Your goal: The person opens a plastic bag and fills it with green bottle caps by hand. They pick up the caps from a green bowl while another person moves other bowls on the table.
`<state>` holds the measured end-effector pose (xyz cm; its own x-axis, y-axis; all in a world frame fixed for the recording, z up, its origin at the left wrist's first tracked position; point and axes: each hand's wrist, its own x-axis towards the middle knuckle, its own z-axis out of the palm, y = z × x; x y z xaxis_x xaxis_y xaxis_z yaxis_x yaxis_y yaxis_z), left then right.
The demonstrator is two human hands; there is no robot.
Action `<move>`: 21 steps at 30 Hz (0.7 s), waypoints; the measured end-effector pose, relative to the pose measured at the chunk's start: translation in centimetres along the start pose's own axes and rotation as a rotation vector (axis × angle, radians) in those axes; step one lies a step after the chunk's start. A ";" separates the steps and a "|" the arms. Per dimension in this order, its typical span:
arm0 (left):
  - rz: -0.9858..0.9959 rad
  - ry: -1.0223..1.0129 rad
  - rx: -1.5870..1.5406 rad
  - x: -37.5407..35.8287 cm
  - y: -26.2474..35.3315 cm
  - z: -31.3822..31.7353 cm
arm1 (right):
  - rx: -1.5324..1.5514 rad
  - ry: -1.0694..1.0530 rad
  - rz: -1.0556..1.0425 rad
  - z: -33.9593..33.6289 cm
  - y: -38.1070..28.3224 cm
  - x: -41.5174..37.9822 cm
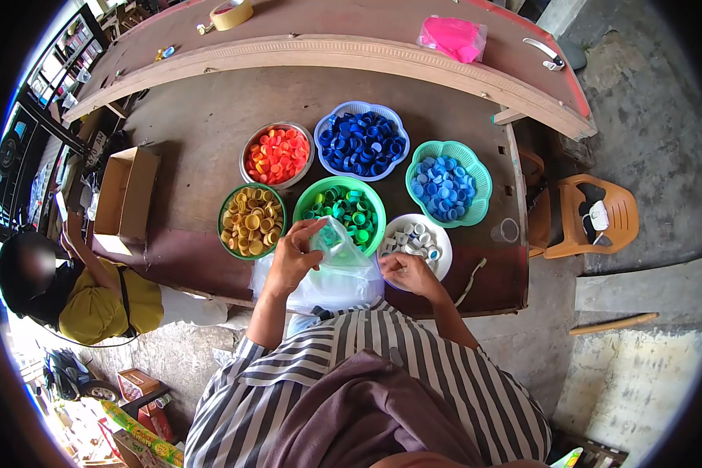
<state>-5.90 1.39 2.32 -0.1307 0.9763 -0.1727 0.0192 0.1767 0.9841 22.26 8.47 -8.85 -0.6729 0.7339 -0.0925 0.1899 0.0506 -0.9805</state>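
Observation:
My left hand [292, 256] pinches the edge of a clear plastic bag [338, 248], which spreads in front of the green bowl [377, 210] of green bottle caps [355, 209]. My right hand [409, 273] is closed over the front of the white bowl [442, 261] of white and grey caps [413, 239]; what its fingers hold is hidden. More clear plastic bags [308, 287] lie at the table's front edge. To the left of my left hand stands a bowl of yellow caps [251, 221].
Behind are bowls of orange-red caps [277, 156], dark blue caps [364, 144] and light blue caps [443, 189]. A cardboard box [125, 195] and a seated person [101, 304] are at left. A raised shelf [327, 47] carries a tape roll [232, 14] and pink packet [454, 39].

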 end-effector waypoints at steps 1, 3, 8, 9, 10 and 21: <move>0.011 0.018 0.006 0.0 -0.1 -0.1 | -0.002 -0.001 -0.002 -0.2 0.7 -0.1; 0.026 0.038 0.010 0.1 -0.2 -0.5 | -0.157 -0.019 0.126 -0.3 1.4 -0.1; 0.036 0.005 -0.038 -0.2 0.7 -0.2 | -0.254 0.138 -0.248 1.6 -0.9 0.6; 0.036 0.007 -0.036 -0.3 0.7 0.0 | -0.314 0.205 -0.400 2.0 -1.2 0.9; 0.023 -0.007 -0.047 -0.4 0.8 0.3 | -0.421 0.128 -0.330 1.7 -0.6 0.8; 0.027 0.052 -0.046 -1.3 0.8 -1.0 | -0.234 0.022 -0.082 0.8 0.4 0.3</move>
<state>-6.74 0.13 3.40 -0.1823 0.9725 -0.1449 -0.0224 0.1433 0.9894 21.54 8.13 -9.39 -0.6777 0.7353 -0.0080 0.2974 0.2641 -0.9175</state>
